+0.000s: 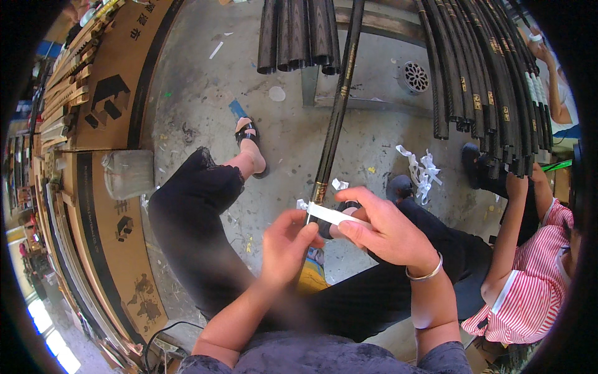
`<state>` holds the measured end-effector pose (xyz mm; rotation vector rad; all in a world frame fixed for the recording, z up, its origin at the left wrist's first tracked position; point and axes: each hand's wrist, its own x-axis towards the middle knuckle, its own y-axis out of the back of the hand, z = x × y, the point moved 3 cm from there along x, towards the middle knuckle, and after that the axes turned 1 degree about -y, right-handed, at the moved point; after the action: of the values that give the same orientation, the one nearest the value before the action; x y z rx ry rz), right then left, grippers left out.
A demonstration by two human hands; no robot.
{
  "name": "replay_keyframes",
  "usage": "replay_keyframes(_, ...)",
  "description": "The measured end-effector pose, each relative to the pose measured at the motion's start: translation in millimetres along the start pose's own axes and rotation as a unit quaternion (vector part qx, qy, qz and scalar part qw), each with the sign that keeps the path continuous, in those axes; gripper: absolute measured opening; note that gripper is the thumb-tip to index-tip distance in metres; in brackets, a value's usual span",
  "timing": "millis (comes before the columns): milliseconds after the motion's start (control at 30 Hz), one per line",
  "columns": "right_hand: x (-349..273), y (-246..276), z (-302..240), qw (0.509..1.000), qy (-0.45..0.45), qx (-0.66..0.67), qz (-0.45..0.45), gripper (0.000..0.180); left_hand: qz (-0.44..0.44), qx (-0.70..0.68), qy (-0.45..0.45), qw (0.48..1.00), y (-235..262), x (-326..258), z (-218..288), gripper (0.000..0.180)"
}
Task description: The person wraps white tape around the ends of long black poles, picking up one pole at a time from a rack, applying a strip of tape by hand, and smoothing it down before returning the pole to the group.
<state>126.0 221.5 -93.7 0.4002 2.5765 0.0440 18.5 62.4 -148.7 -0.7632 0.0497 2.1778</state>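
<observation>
A long black pole (336, 118) with gold markings runs from the far edge toward me, its near end between my hands. My left hand (286, 246) is closed with thumb and fingers around that end. White tape (330, 214) lies across the pole there and stretches to the right. My right hand (392, 230) pinches the tape between thumb and fingers, its index finger arched above. A small crumpled white scrap (302, 204) sits beside the pole at the tape's left end. Part of the pole's near end is hidden behind my fingers and the tape.
Several black tubes (293, 37) jut out at the far middle; more black poles (473, 81) lie at the right. Crumpled white strips (422, 174) litter the floor. Cardboard boxes (118, 87) stand left. A person in a striped shirt (529, 280) sits close on my right.
</observation>
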Motion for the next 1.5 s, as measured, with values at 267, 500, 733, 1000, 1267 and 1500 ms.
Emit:
replay_keyframes(267, 0, 0, 3, 1.000, -0.003, -0.005, -0.003, 0.040, -0.003, 0.012, -0.002, 1.000, 0, -2, 1, 0.025)
replay_keyframes(500, 1, 0, 2, 1.000, -0.001, 0.000, -0.003, 0.041, -0.018, -0.002, 0.000, 1.000, 3, -3, -2, 0.028)
replay_keyframes(733, 2, -1, 5, 1.000, 0.011, -0.002, 0.003, 0.040, -0.027, -0.020, -0.020, 0.999, 1, -4, -2, 0.032)
replay_keyframes(1000, 3, -2, 7, 0.999, 0.032, -0.029, -0.017, 0.036, -0.065, -0.062, -0.025, 0.996, 0, -1, -6, 0.028)
replay_keyframes(1267, 3, -1, 7, 0.999, 0.016, -0.023, -0.027, 0.035, -0.114, -0.085, 0.014, 0.990, -2, 8, -3, 0.041)
replay_keyframes(1500, 3, 0, 7, 0.999, 0.014, -0.025, -0.034, 0.035, -0.076, -0.116, -0.002, 0.990, -5, 8, -4, 0.034)
